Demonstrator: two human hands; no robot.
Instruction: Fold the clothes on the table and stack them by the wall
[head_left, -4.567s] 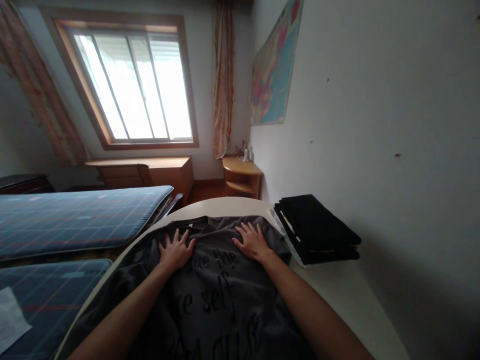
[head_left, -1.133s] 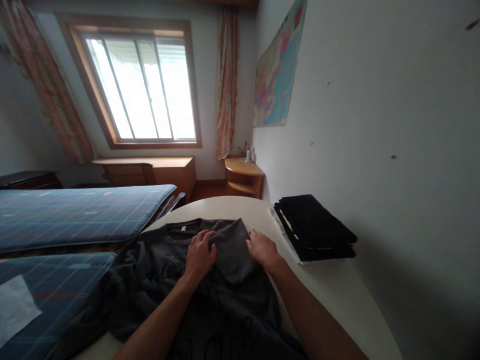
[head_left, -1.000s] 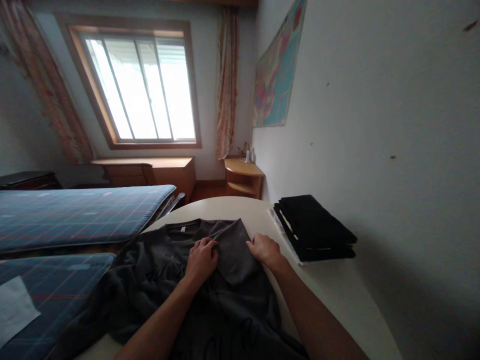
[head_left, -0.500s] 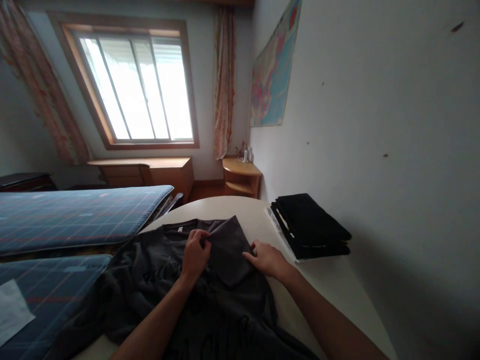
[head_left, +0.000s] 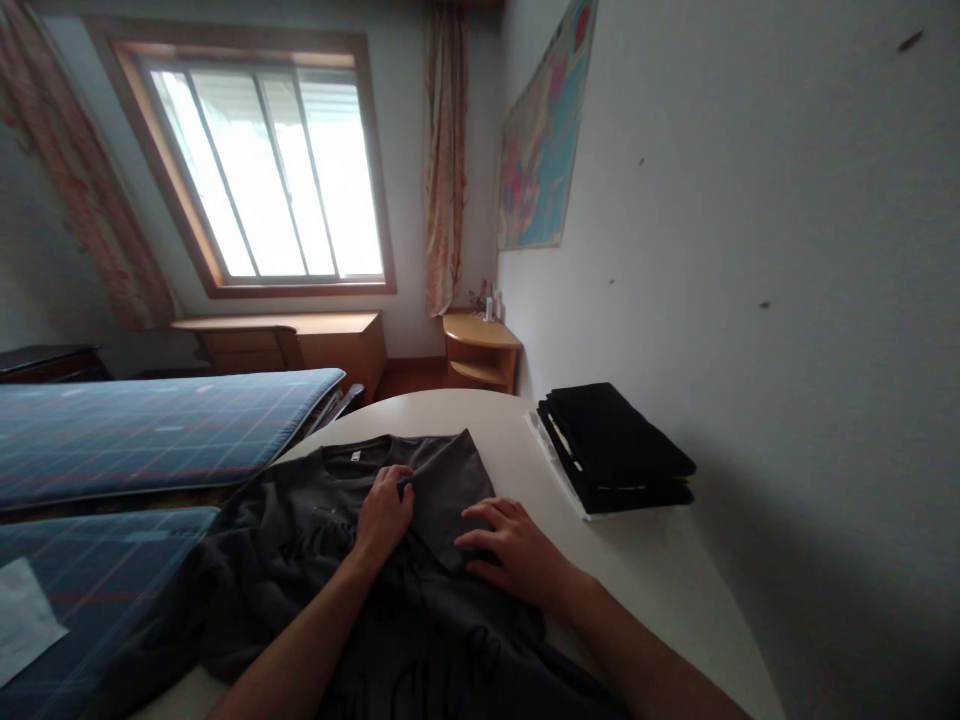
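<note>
A dark grey long-sleeved shirt with black lettering lies spread on a pale round-ended table. Its neckline, with a small white label, faces the far side, and a flap at the right shoulder is folded inward. My left hand rests on the cloth just right of the neckline, fingers stretched and thumb slightly apart, not visibly gripping. Fingers spread, my right hand lies over the folded flap at the shirt's right edge. The near part of the shirt is partly hidden under my forearms.
A stack of folded black cloth sits on white sheeting near the right wall. Blue plaid mattresses adjoin the table's left side, with a white paper on the nearer one. A corner shelf stands beyond the table.
My right hand has let go of the flap's outer edge and moved left and down onto the cloth, fingers spreading. The left hand's pinch has loosened; it shifted slightly.
</note>
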